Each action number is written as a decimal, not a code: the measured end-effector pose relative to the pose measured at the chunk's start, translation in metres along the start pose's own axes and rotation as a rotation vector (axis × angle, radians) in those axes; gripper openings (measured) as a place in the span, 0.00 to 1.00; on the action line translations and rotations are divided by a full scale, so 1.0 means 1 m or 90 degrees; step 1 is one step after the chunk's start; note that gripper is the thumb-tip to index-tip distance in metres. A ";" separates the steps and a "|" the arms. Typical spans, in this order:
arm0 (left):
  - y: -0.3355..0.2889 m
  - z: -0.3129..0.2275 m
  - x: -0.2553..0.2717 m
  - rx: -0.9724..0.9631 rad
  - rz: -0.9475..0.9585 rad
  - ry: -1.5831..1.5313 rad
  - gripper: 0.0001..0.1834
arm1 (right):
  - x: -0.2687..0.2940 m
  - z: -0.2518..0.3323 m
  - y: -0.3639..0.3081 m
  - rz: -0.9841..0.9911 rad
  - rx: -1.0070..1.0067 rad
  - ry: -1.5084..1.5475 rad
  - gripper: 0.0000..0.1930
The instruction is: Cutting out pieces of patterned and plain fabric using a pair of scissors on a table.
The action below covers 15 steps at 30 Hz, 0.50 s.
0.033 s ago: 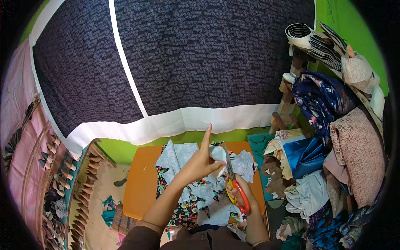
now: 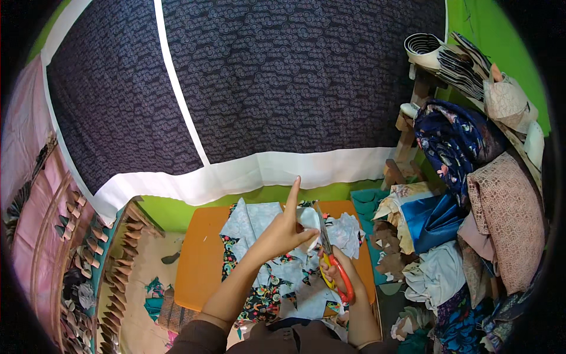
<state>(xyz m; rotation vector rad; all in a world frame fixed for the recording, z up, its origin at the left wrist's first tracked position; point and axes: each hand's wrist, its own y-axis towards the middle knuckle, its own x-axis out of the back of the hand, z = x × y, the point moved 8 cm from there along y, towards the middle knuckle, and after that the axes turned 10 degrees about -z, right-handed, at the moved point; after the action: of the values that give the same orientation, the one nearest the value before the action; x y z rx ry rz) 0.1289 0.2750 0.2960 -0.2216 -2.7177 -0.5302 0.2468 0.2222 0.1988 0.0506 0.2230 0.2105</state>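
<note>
My right hand (image 2: 335, 272) grips a pair of scissors (image 2: 341, 282) by its red and yellow handles, the blades pointing away from me. The blades stand against the right edge of a small whitish fabric piece (image 2: 309, 219). My left hand (image 2: 287, 233) pinches that piece between its thumb and curled fingers, with the index finger stretched out. Part of the piece is hidden behind the left hand. Below both hands lie pale grey-blue fabric pieces (image 2: 259, 215) over a black floral cloth (image 2: 259, 301).
The orange table (image 2: 197, 259) bears the cloths. Piled fabrics (image 2: 439, 268) crowd the right side, below a shelf with stacked rolled material (image 2: 451, 68). Racks of shoe-shaped pieces (image 2: 121, 268) stand at left. A dark patterned curtain (image 2: 283, 76) hangs beyond the table.
</note>
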 end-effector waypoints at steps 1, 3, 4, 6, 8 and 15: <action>-0.002 -0.003 0.001 0.024 0.010 0.027 0.54 | -0.001 0.002 -0.001 -0.002 0.007 0.016 0.26; -0.004 -0.002 0.004 0.049 0.020 0.053 0.55 | -0.001 0.003 -0.002 -0.003 0.012 0.032 0.22; -0.005 0.000 0.006 0.054 0.017 0.043 0.55 | 0.000 0.002 -0.003 -0.001 -0.007 0.038 0.21; -0.006 0.005 0.009 0.060 0.013 0.031 0.55 | -0.003 0.001 -0.006 0.002 -0.027 0.044 0.21; -0.006 0.004 0.013 0.015 -0.008 0.000 0.54 | -0.009 0.005 -0.006 0.021 -0.011 -0.001 0.25; -0.013 0.024 0.020 0.081 -0.067 -0.020 0.55 | -0.008 -0.008 -0.006 0.004 -0.035 -0.015 0.24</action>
<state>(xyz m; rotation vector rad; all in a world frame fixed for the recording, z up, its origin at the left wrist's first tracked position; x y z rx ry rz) 0.1003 0.2745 0.2782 -0.0552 -2.7922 -0.3831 0.2392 0.2147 0.1926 -0.0005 0.1941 0.2220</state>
